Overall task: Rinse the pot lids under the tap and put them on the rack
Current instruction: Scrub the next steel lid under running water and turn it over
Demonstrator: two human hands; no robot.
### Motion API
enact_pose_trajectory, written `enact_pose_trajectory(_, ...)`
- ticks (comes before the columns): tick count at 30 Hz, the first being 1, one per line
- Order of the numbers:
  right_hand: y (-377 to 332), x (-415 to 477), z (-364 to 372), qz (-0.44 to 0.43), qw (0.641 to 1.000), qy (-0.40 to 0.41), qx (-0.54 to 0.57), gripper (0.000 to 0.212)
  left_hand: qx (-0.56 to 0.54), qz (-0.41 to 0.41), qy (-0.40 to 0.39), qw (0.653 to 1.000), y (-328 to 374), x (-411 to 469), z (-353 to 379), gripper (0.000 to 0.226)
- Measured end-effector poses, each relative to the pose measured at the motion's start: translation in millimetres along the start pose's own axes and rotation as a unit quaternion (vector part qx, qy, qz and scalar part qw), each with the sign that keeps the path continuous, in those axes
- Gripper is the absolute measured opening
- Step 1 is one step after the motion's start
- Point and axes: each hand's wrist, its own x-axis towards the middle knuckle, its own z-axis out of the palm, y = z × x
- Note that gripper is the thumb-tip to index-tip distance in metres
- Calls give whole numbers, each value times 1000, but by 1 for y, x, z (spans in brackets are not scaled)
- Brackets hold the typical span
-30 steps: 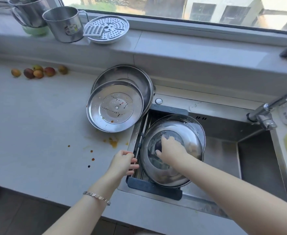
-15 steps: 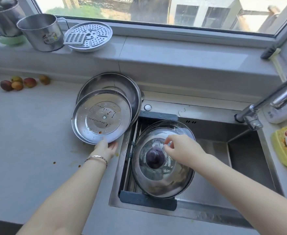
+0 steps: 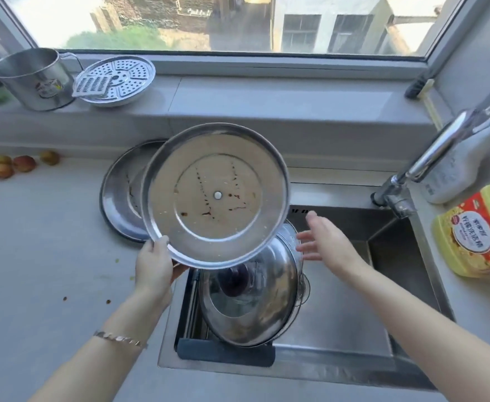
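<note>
My left hand [image 3: 154, 266] grips the near-left rim of a flat steel lid [image 3: 216, 195], lifted and tilted so its stained underside faces me. A second steel lid [image 3: 120, 195] still lies on the counter behind it. On the rack [image 3: 223, 351] at the left of the sink leans a domed lid [image 3: 255, 303] with a dark knob, another lid behind it. My right hand [image 3: 323, 237] hovers with fingers spread, just right of the lifted lid's edge, touching nothing. The tap [image 3: 429, 161] juts in from the right, no water visible.
The sink [image 3: 339, 309] basin lies to the right of the rack. A yellow detergent bottle [image 3: 475, 233] and a white bottle [image 3: 452, 172] stand on the right counter. On the sill are a steel mug [image 3: 33, 79] and steamer plate [image 3: 114, 79]. Small fruits [image 3: 9, 166] lie far left.
My left hand has lifted the flat lid off the counter and carried it up and right over the sink edge. My right hand left the domed lid and moved up right.
</note>
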Motion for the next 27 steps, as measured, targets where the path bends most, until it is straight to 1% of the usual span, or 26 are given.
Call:
enact_pose_trajectory(1, -2, -2, -11, 14, 999, 10, 39, 36, 32, 4, -26, 999, -1, -11, 9, 17)
enact_pose_trajectory(3, 0, -9, -35, 21, 995, 50, 80, 36, 70, 0, -72, 995, -4, -30, 28, 21)
enact_pose_trajectory(6, 17, -18, -75, 42, 987, 127, 90, 43, 98, -25, -132, 986, -17, -48, 62, 29)
enact_pose_trajectory(8, 33, -22, -102, 59, 986, 142, 70, 44, 125, -41, -154, 979, -28, -57, 87, 38)
enact_pose_trajectory(10, 52, -21, -126, 80, 987, 124, 57, 43, 136, -50, -144, 979, -37, -68, 112, 42)
enact_pose_trajectory(11, 61, -20, -137, 93, 989, 106, 46, 41, 141, -42, -126, 981, -40, -73, 124, 41)
enact_pose_trajectory(13, 77, -14, -158, 128, 990, 62, -2, 38, 183, 3, -87, 979, -44, -81, 145, 46)
enact_pose_trajectory(15, 88, -5, -174, 154, 986, 43, -40, 40, 222, 39, -66, 972, -47, -85, 159, 52)
enact_pose_trajectory(18, 91, 21, -198, 160, 983, 64, -58, 41, 234, 59, -57, 969, -51, -88, 176, 54)
enact_pose_trajectory(22, 81, 69, -207, 186, 978, 64, -68, 53, 205, 52, -46, 976, -57, -85, 186, 54)
enact_pose_trajectory(24, 74, 89, -203, 191, 977, 62, -71, 52, 201, 51, -39, 977, -58, -83, 189, 52)
enact_pose_trajectory(27, 66, 111, -195, 188, 975, 79, -88, 46, 190, 50, -39, 980, -56, -81, 195, 42)
